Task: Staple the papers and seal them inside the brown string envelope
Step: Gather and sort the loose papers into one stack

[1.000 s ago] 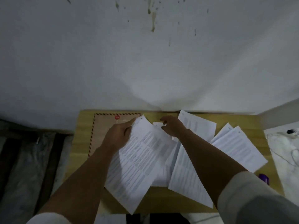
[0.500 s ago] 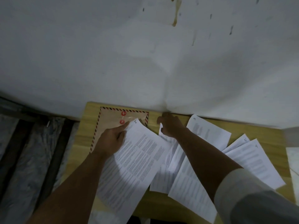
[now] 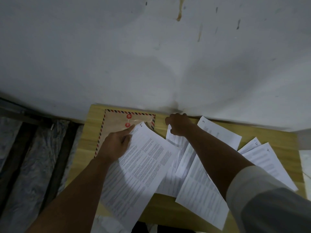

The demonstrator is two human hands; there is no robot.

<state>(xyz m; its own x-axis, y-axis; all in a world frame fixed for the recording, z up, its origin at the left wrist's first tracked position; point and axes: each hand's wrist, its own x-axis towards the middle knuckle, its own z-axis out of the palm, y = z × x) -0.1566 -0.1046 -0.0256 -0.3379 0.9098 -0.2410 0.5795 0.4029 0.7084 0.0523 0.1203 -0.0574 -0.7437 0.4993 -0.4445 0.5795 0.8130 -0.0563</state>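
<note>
Head view, five papers (image 3: pixel 144 165), one envelope (image 3: pixel 116 128), two hands

We're prob. in a plain home room: small wooden desk (image 3: pixel 94 132) against a stained white wall (image 3: pixel 151 56).

Dim light. Stained white wall (image 3: pixel 151 56) behind light wooden table (image 3: pixel 277 137); dark slats over grey floor (image 3: pixel 33 157) on left.

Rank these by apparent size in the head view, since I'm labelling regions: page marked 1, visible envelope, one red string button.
1. Page marked 1
2. Brown envelope, partly covered, so only its visible part counts
3. Red button
</note>
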